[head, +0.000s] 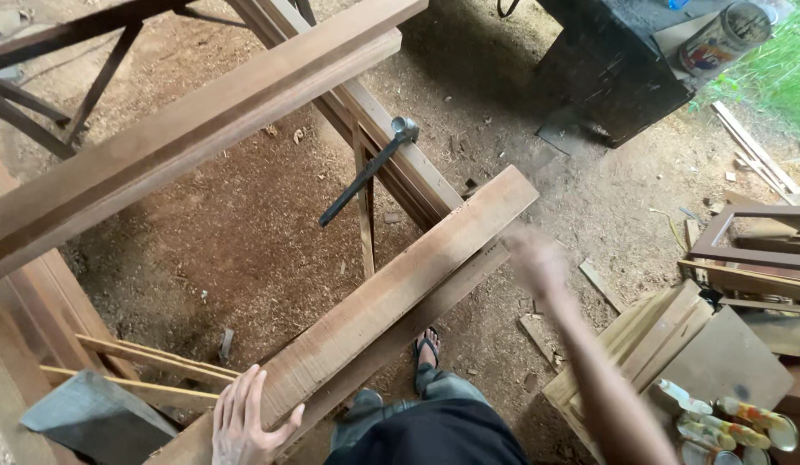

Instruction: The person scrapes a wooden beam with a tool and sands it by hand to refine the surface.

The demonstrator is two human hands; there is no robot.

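Wooden plank (pixel 391 297) runs diagonally from the lower left toward the upper right, lying on a second length of timber beneath it, above a dirt floor (pixel 245 224) strewn with sawdust. Left hand (pixel 245 422) lies flat on the plank's near end, fingers spread, thumb hooked over its right edge. Right hand (pixel 535 261) hovers just beside the plank's far end, near its right edge; motion blur hides whether its fingers are spread or closed, and whether it touches the wood. A dark hammer (pixel 370 170) leans on the frame rails (pixel 391 146) beyond the plank. A broad beam (pixel 184 129) crosses the upper left. Stacked boards (pixel 667 336) and several tins (pixel 736 422) occupy the lower right corner. One sandalled foot (pixel 427 349) shows below the plank.
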